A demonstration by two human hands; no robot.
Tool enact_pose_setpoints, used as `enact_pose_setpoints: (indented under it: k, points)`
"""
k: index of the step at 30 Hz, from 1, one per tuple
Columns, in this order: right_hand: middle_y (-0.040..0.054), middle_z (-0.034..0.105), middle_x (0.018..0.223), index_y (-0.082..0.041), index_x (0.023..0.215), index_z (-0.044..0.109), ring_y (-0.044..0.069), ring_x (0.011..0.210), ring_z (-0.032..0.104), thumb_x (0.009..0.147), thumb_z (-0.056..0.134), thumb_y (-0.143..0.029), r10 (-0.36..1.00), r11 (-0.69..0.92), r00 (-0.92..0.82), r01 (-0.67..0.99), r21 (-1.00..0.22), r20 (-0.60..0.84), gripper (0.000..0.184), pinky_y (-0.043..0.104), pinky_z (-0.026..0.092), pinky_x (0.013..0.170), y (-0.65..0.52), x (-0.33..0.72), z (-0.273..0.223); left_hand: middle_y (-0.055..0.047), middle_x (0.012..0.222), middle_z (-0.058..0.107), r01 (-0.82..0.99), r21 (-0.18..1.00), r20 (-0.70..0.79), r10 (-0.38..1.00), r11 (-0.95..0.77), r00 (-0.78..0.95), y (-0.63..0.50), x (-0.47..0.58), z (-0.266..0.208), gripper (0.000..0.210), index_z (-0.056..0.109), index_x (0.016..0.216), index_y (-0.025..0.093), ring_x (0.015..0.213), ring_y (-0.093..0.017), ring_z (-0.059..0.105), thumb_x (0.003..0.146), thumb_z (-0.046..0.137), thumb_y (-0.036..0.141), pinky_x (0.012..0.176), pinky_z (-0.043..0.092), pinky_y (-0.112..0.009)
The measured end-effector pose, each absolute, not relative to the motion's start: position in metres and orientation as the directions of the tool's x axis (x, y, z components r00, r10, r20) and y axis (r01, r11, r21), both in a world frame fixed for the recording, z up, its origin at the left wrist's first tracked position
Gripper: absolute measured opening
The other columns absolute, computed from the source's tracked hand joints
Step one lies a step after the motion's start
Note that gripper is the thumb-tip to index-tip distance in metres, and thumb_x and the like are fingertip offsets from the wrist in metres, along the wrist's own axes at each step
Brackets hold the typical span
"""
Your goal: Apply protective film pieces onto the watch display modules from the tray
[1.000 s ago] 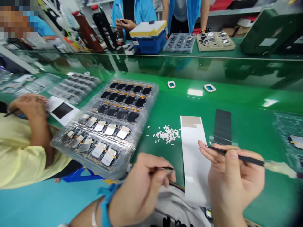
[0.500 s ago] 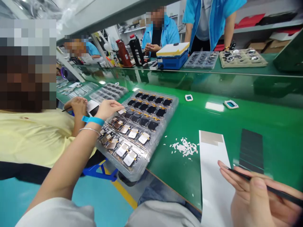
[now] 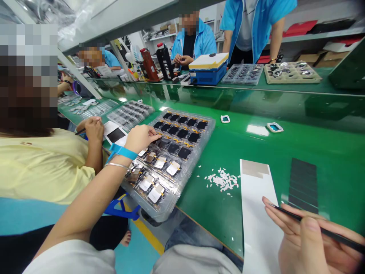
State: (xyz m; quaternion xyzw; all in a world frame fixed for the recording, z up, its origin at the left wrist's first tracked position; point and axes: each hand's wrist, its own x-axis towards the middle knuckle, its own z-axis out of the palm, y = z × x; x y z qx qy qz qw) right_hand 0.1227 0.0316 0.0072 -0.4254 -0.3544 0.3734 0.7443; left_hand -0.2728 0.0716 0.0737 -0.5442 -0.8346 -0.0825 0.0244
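My left hand (image 3: 142, 137), wearing a blue wristband and a bangle, reaches over a clear plastic tray (image 3: 196, 160). Its thumb and fingers are pinched together at a small dark square module in the third row; what lies between the fingertips is hidden. The tray's back rows hold black-faced modules (image 3: 182, 133), and its front rows hold silver and white-faced modules (image 3: 173, 168). In my right hand (image 3: 308, 236) is a pair of black tweezers (image 3: 327, 230), tips pointing left above a long white paper strip (image 3: 258, 217).
Small white pieces (image 3: 224, 179) lie piled on the green bench (image 3: 216, 144). A dark sheet (image 3: 302, 184) and two white-framed pieces (image 3: 275, 127) lie on the right. A co-worker's hand (image 3: 94, 130) works close on the left. More trays (image 3: 131, 114) stand behind.
My left hand has moved right across the tray, from beside a silver-faced piece to the third row's dark modules. My right hand with the tweezers has barely moved. The co-worker has shifted left.
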Motion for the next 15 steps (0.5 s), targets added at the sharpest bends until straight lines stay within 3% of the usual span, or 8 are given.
enact_pose_setpoints:
  k: [6,9,12,15]
  points:
    - [0.0034,0.071,0.075,-0.017,0.087,0.060,0.024,0.065,0.074,0.075,0.079,-0.023,0.866,0.343,0.457,-0.243,-0.907,0.205,0.023,0.042,0.069,0.061,0.031,0.123,0.011,-0.009,0.077,0.074,0.901,0.057,0.095,0.896,0.430,-0.433,0.079,-0.268,0.080,0.025,0.074,0.075,0.020,0.079,-0.032,0.069,0.072,0.074,0.045,0.068,0.046,-0.033]
    - [0.0048,0.071,0.077,-0.016,0.086,0.059,0.026,0.066,0.075,0.077,0.078,-0.023,0.869,0.332,0.454,-0.237,-0.913,0.198,0.022,0.042,0.069,0.060,0.030,0.124,0.012,-0.012,0.073,0.071,0.885,0.055,0.139,0.874,0.462,-0.465,0.081,-0.255,0.090,0.020,0.068,0.071,0.017,0.080,-0.035,0.068,0.078,0.065,0.036,0.071,0.046,-0.035]
    - [0.0051,0.071,0.078,-0.016,0.087,0.059,0.027,0.069,0.076,0.078,0.077,-0.023,0.874,0.336,0.440,-0.246,-0.909,0.204,0.021,0.041,0.067,0.062,0.029,0.125,0.013,-0.010,0.077,0.070,0.902,0.110,0.201,0.880,0.417,-0.432,0.066,-0.222,0.103,0.025,0.063,0.085,0.014,0.079,-0.029,0.067,0.092,0.044,0.030,0.074,0.047,-0.035]
    - [0.0056,0.072,0.085,-0.016,0.093,0.061,0.026,0.080,0.076,0.086,0.070,-0.022,0.899,0.334,0.377,-0.256,-0.907,0.224,0.013,0.043,0.064,0.077,0.029,0.127,0.011,-0.002,0.077,0.069,0.940,0.270,0.193,0.944,0.211,-0.267,0.029,-0.166,0.106,0.026,0.053,0.101,0.019,0.067,-0.018,0.065,0.101,0.031,0.031,0.068,0.049,-0.027]
